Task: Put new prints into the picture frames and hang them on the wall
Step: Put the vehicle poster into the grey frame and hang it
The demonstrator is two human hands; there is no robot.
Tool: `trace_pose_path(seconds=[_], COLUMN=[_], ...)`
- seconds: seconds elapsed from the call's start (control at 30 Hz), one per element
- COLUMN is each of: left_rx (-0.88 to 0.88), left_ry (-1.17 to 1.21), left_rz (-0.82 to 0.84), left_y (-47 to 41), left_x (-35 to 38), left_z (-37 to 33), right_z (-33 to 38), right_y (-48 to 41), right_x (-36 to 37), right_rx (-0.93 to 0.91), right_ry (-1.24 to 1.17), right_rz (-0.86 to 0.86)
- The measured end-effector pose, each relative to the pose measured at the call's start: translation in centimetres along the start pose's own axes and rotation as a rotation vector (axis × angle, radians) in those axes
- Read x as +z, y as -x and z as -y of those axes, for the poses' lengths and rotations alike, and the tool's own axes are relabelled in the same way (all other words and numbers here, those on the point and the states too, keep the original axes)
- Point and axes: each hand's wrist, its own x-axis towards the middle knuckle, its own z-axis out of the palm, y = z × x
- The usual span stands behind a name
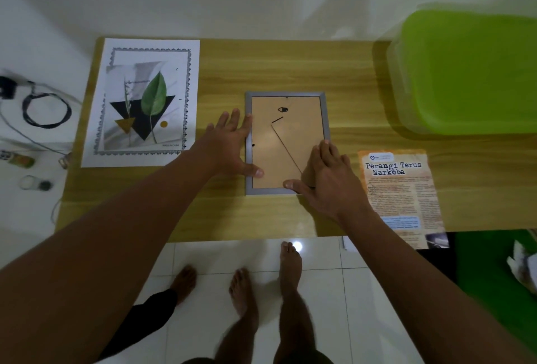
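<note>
A grey picture frame (326, 115) lies face down in the middle of the wooden table (290, 64), its brown backing board and stand leg showing. My left hand (231, 144) lies flat with straight fingers against the frame's left edge, its thumb on the lower left of the backing. My right hand (328, 177) presses the frame's lower right corner with spread fingers, thumb along the bottom rail. A leaf print (142, 102) lies flat at the table's left end. An orange printed sheet (401, 195) headed "Perangi Terus Narkoba" lies at the right, overhanging the front edge.
A green plastic bin (470, 73) stands at the table's back right. Cables (43, 110) and small jars lie on the white floor to the left. Bare feet, mine and another person's (183, 279), stand on the tiles in front of the table.
</note>
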Motion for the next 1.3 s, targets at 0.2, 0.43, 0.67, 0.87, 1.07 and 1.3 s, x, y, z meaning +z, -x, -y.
trace_pose_path(seconds=[0.2,0.43,0.67,0.87,1.07,1.3], left_rx=[-0.002,-0.012,-0.065,-0.231,-0.367,-0.359], left_ry=[0.004,-0.009,0.21,0.528,0.937,1.469], left_rz=[0.0,0.009,-0.354,-0.382,-0.265,-0.197], left_y=[0.2,0.4,1.6,1.0,1.3,2.6], left_x=[-0.2,-0.5,-0.1,0.1,-1.0,-3.0], left_z=[-0.1,-0.5,-2.6,-4.8,-4.2,-4.3], right_z=[0.4,0.7,-0.1,-0.1,-0.8,0.3], right_y=[0.0,-0.3,-1.2,-2.5,-2.4,-2.0], right_x=[-0.2,-0.4,-2.6,-2.9,-2.2,-3.9], right_rx=[0.006,0.028,0.198,0.289,0.28,0.271], right_ry=[0.005,-0.117,-0.362,-0.462,-0.556,-0.807], right_rz=[0.005,0.033,-0.155,-0.063,-0.102,-0.114])
